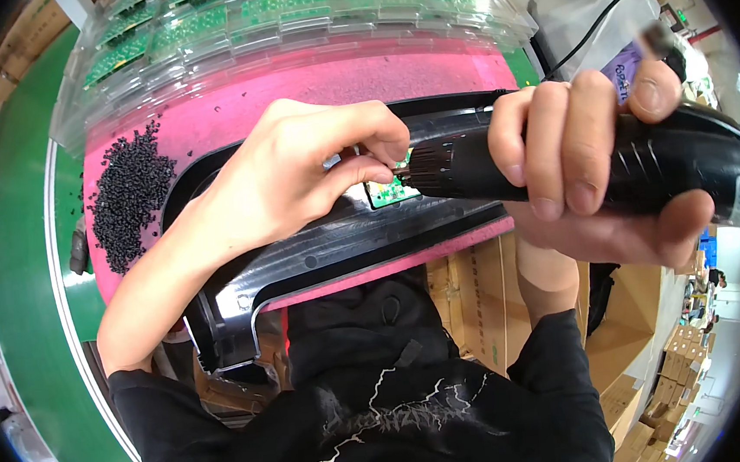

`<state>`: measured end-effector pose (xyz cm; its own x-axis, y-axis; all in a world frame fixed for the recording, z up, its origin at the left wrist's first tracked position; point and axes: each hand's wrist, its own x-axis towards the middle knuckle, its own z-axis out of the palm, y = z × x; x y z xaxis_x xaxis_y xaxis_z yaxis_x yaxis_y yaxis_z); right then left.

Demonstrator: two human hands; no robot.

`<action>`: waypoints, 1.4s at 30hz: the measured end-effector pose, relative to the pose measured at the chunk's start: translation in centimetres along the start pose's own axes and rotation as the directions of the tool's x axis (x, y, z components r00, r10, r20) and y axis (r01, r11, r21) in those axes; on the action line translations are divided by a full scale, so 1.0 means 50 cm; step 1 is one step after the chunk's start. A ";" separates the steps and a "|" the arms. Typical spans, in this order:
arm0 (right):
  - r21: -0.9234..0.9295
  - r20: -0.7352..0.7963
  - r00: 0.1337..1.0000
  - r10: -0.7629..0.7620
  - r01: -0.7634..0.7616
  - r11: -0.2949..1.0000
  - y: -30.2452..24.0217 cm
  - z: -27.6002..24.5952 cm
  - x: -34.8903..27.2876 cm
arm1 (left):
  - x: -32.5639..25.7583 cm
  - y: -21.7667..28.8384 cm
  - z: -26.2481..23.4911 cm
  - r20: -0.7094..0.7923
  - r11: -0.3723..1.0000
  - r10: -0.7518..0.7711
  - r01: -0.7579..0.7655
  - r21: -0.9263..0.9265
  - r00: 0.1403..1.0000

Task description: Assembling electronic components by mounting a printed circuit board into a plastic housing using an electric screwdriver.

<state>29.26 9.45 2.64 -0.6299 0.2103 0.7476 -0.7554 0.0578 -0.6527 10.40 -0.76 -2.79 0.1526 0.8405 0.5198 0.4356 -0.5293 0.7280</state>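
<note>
My right hand (568, 154) is wrapped round a black electric screwdriver (478, 166), which lies almost level and points left. At its tip, the thumb and index finger of my left hand (295, 163) are pinched together; what they hold, if anything, is too small to make out. Below the pinch, a small green circuit board (392, 196) rests inside a long, glossy black plastic housing (328, 247). Fingers and tool cover part of the board. The housing lies across a pink mat (323, 80), and its near left end juts past the mat's edge.
A heap of small black screws (130, 193) lies on the mat at the left. Stacked clear plastic trays (199, 49) with green circuit boards stand at the back. A black cable (605, 17) runs at the upper right. Cardboard boxes (480, 300) stand below the bench.
</note>
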 end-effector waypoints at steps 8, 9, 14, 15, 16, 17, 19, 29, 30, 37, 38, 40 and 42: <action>-0.014 -0.066 0.998 -0.002 0.001 1.000 -0.008 -0.001 0.002 | 0.002 -0.002 -0.004 0.001 0.998 -0.040 0.040 -0.054 0.999; -0.011 -0.048 0.999 0.001 -0.002 1.000 -0.008 -0.003 0.003 | 0.004 -0.001 -0.003 0.003 0.998 -0.034 0.034 -0.047 0.999; 0.003 -0.047 0.999 -0.010 0.010 1.000 0.010 -0.006 0.001 | -0.001 -0.010 -0.001 0.003 0.999 -0.032 0.032 -0.008 0.999; 0.002 -0.048 0.999 -0.013 0.013 1.000 0.011 -0.006 0.000 | 0.001 -0.009 -0.001 0.009 0.999 -0.039 0.039 -0.003 0.999; 0.000 -0.048 0.999 -0.016 0.016 1.000 0.013 -0.006 0.000 | 0.002 -0.007 -0.002 0.016 0.999 -0.047 0.047 0.002 0.999; -0.001 -0.048 0.999 -0.019 0.019 1.000 0.014 -0.007 0.000 | 0.003 -0.005 -0.002 0.016 0.999 -0.046 0.046 0.001 0.999; -0.002 -0.047 0.999 -0.026 0.026 1.000 0.017 -0.008 0.000 | 0.005 -0.001 -0.002 -0.050 0.998 -0.044 0.041 -0.043 0.998; -0.259 -0.278 0.950 0.146 -0.220 0.941 0.094 -0.005 -0.020 | -0.002 -0.003 -0.008 -0.052 0.945 -0.275 0.280 0.166 0.960; -0.256 -0.275 0.950 0.148 -0.221 0.941 0.098 -0.007 -0.021 | -0.003 -0.003 -0.008 -0.055 0.945 -0.278 0.283 0.166 0.959; -0.233 -0.252 0.939 0.235 -0.295 0.927 0.115 -0.008 -0.008 | -0.007 -0.012 -0.008 -0.036 0.947 -0.273 0.275 0.167 0.961; -0.242 -0.275 0.924 0.264 -0.333 0.911 0.116 -0.007 -0.005 | -0.008 -0.013 -0.008 -0.042 0.952 -0.286 0.289 0.097 0.957; -0.241 -0.263 0.922 0.286 -0.349 0.906 0.120 -0.008 0.000 | -0.010 -0.012 -0.009 -0.033 0.942 -0.319 0.321 0.098 0.947; -0.280 -0.226 0.936 0.271 -0.329 0.902 0.126 -0.008 -0.001 | -0.010 -0.011 -0.008 -0.024 0.931 -0.349 0.350 0.100 0.937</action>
<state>24.61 10.21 -1.55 -0.7532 0.4330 0.4951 -0.4237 0.2564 -0.8688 9.76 -0.94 -3.27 -0.0308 0.9694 0.2437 0.5476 -0.1875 0.8154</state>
